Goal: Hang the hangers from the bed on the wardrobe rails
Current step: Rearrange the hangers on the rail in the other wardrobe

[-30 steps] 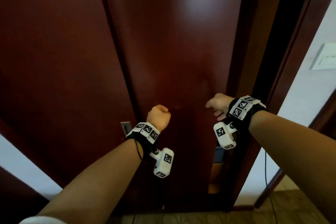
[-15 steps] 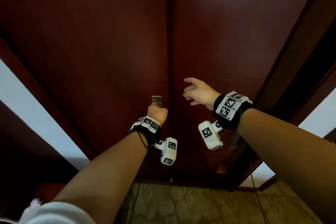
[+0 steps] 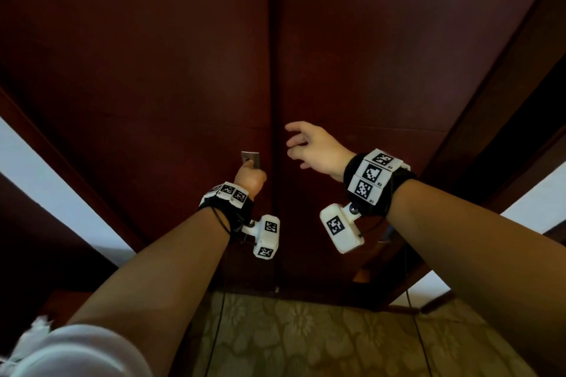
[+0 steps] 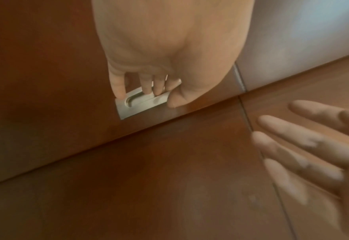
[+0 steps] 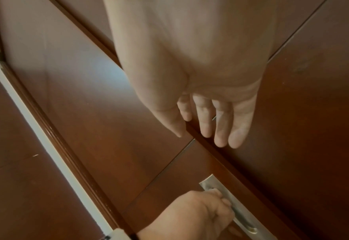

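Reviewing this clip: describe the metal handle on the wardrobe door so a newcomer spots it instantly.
Find the two dark red-brown wardrobe doors and the vertical seam between them. Just left of it sits the recessed handle, with the left hand hooked into it. It is the only silver rectangle in sight.

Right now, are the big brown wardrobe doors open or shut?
Shut. The two wardrobe doors meet at the middle seam, no gap showing. The left hand hooks fingers into the metal handle.
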The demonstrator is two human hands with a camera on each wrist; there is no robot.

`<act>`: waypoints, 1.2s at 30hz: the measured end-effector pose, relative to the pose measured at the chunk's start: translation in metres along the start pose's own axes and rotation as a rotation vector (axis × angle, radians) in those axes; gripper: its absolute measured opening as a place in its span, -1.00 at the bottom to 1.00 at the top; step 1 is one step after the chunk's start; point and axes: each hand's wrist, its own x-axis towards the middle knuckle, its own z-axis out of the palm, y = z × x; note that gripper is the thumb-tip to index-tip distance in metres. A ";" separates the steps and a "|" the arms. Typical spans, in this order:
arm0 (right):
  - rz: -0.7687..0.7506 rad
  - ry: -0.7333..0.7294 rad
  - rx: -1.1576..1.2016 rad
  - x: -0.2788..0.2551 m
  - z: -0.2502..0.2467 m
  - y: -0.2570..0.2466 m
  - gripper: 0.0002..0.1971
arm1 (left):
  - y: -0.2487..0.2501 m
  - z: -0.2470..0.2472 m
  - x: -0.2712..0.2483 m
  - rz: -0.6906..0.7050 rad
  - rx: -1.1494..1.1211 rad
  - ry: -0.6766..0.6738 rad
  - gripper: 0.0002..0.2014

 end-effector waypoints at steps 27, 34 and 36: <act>0.072 -0.048 -0.049 -0.009 -0.079 0.044 -0.57 | 0.043 0.112 -0.033 -0.019 0.175 -0.229 -0.60; 0.125 0.066 -0.087 -0.020 -0.118 0.069 -0.77 | 0.064 0.166 -0.049 0.003 0.217 -0.328 -0.59; 0.147 0.074 -0.072 -0.023 -0.128 0.075 -0.80 | 0.066 0.177 -0.052 0.017 0.231 -0.339 -0.64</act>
